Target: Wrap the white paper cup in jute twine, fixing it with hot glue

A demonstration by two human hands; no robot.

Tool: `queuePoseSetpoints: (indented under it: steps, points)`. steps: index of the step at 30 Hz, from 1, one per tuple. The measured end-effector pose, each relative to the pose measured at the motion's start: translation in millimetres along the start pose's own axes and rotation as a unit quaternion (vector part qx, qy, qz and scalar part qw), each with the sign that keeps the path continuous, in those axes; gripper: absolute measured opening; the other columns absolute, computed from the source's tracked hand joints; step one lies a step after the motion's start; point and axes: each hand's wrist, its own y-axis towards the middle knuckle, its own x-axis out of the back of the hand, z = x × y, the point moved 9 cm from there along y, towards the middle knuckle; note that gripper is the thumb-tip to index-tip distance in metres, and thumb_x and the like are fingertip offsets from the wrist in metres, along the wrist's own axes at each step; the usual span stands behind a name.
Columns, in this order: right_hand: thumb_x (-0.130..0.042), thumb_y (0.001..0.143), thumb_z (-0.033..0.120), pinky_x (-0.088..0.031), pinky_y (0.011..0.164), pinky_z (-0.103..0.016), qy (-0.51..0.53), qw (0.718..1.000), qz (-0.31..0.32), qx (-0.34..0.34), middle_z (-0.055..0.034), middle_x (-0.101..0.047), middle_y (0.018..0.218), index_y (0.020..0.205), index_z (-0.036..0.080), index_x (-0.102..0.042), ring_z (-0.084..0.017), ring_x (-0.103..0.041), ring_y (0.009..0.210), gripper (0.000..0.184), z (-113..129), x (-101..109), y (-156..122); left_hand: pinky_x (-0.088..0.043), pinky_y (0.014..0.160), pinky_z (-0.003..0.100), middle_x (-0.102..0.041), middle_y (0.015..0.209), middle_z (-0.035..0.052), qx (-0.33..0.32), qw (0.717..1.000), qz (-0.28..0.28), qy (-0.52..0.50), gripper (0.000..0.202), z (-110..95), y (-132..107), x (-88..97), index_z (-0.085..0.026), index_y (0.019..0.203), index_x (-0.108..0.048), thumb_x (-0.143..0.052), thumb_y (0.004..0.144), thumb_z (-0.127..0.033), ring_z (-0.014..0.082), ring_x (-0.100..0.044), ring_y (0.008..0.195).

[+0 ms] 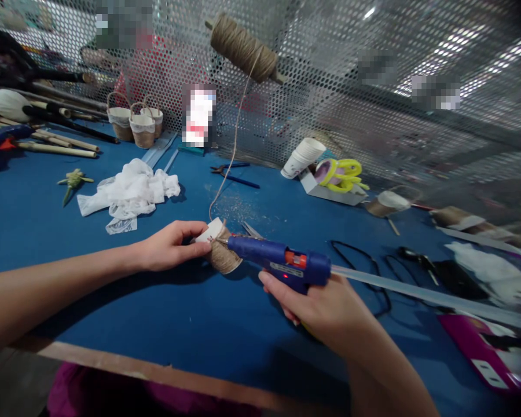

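Cup of white paper and tan twine [223, 258] is being pinched by the left hand [173, 246], while the right hand [316, 307], curled round a blue plastic glue gun [282, 259] beside that pinch, is ideally keeping its nozzle [230, 242] clear of fingertips.

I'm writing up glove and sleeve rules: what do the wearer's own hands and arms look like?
The left hand and right hand wear no gloves. The left forearm and right forearm are bare, with no sleeve, watch or bracelet in view.

glue gun [258, 251]: blue, red | cup [210, 233]: white | twine [224, 258]: tan | lace [134, 188]: white | tabletop [156, 324]: blue | panel [304, 40]: silver-grey, hole-dotted
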Motion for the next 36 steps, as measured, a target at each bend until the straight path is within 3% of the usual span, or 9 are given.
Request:
queuePoseSetpoints:
  steps: [9, 16, 24, 31, 36]
  points:
    - [-0.054, 0.067, 0.037, -0.039, 0.032, -0.022, 0.004, 1.0, -0.01, -0.013, 0.0039, -0.045, 0.034, 0.05, 0.021, -0.053, -0.01, -0.043, 0.031, 0.024, 0, 7, 1, -0.033, 0.061, 0.022, -0.042, 0.069, -0.0015, 0.0, 1.0, 0.003, 0.029, 0.013, -1, -1, -0.6, -0.012, 0.078, -0.049, -0.043, 0.082, -0.023, 0.0098, -0.038, 0.065]
    - [-0.053, 0.07, 0.04, -0.038, 0.032, -0.023, -0.026, 0.999, -0.009, -0.026, 0.0027, -0.047, 0.035, 0.051, 0.02, -0.053, -0.011, -0.045, 0.031, 0.027, -8, 6, -2, -0.034, 0.062, 0.021, -0.044, 0.071, -0.0008, -0.004, 0.999, 0.014, 0.03, 0.014, -4, -1, -1.6, -0.011, 0.081, -0.05, -0.043, 0.083, -0.023, 0.0101, -0.039, 0.066]
    - [-0.054, 0.067, 0.039, -0.041, 0.031, -0.022, 0.006, 0.999, -0.016, -0.043, 0.0046, -0.045, 0.033, 0.051, 0.021, -0.051, -0.01, -0.044, 0.029, 0.024, -2, 10, 1, -0.035, 0.062, 0.021, -0.044, 0.071, -0.0008, -0.005, 0.999, 0.018, 0.045, 0.014, -4, -2, -1.2, -0.012, 0.08, -0.05, -0.042, 0.083, -0.023, 0.01, -0.039, 0.066]
    - [-0.053, 0.07, 0.039, -0.035, 0.028, -0.023, -0.027, 1.0, 0.006, 0.002, 0.0031, -0.044, 0.03, 0.04, 0.023, -0.046, -0.01, -0.042, 0.026, 0.035, -7, 4, -1, -0.036, 0.06, 0.02, -0.045, 0.072, 0.0004, -0.006, 0.998, 0.024, 0.052, 0.015, -6, -2, -1.1, -0.012, 0.08, -0.051, -0.042, 0.083, -0.024, 0.0106, -0.041, 0.066]
    - [-0.055, 0.07, 0.036, -0.041, 0.035, -0.025, -0.053, 0.999, 0.008, -0.011, 0.0014, -0.049, 0.036, 0.046, 0.023, -0.052, -0.012, -0.048, 0.032, 0.028, -11, 5, -3, -0.035, 0.061, 0.02, -0.045, 0.071, -0.0013, -0.014, 0.998, 0.024, 0.057, 0.013, -8, -3, -1.3, -0.012, 0.08, -0.05, -0.042, 0.083, -0.022, 0.0094, -0.04, 0.066]
